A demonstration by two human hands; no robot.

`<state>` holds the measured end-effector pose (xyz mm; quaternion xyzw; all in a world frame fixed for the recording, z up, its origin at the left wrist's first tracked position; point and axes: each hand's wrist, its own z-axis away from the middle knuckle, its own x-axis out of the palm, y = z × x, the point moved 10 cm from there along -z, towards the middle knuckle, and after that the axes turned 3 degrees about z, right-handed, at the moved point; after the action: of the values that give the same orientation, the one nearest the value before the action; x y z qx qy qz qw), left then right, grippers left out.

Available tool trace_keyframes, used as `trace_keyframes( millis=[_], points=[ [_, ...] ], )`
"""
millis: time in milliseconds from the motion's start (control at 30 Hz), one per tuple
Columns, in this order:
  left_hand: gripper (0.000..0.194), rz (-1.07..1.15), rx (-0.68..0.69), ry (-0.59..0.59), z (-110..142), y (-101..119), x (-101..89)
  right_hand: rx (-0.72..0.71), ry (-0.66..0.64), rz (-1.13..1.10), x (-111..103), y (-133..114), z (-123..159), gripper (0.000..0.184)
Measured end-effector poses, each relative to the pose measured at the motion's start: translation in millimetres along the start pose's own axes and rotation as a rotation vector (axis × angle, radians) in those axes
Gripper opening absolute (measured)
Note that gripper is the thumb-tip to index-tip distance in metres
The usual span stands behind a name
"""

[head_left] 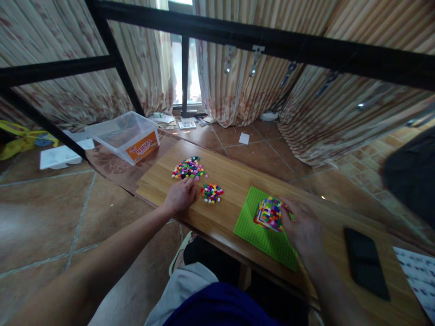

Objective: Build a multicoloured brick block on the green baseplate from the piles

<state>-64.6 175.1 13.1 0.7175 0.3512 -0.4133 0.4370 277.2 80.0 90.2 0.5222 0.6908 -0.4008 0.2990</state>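
We take the green baseplate [248, 222] as our reference. The block structure [269, 213] stands on it; at its right side, our right hand [302, 226] has its fingers bent against the structure, though we cannot tell whether they pinch a brick. Left of the baseplate, our left hand [181, 194] is curled between the large brick pile [189, 168] and the small brick pile [212, 193]; its contents are hidden. For sound seating, we should align studs first, press straight down, and brace the walls against sideways load.
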Motion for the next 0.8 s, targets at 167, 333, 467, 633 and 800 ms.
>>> trace_keyframes(
  millis=[167, 333, 467, 633, 800],
  points=[
    [0.017, -0.007, -0.001, 0.002, 1, 0, -0.6, 0.085, 0.03, -0.055, -5, 7, -4, 0.038],
    [0.019, -0.022, 0.006, -0.003, 1, 1, 0.1, 0.338, -0.067, -0.183, 19, 44, -2, 0.047],
    [0.018, -0.018, 0.007, -0.004, 1, 1, 1.2, 0.499, -0.103, -0.354, 34, 64, 5, 0.041],
    [0.017, -0.008, -0.003, -0.003, 0, 0, 1.5, 0.625, -0.099, -0.555, 41, 68, 11, 0.035],
    [0.016, -0.005, -0.015, -0.013, 0, -2, 2.9, 0.678, -0.091, -0.593, 45, 70, 15, 0.033]
  ],
)
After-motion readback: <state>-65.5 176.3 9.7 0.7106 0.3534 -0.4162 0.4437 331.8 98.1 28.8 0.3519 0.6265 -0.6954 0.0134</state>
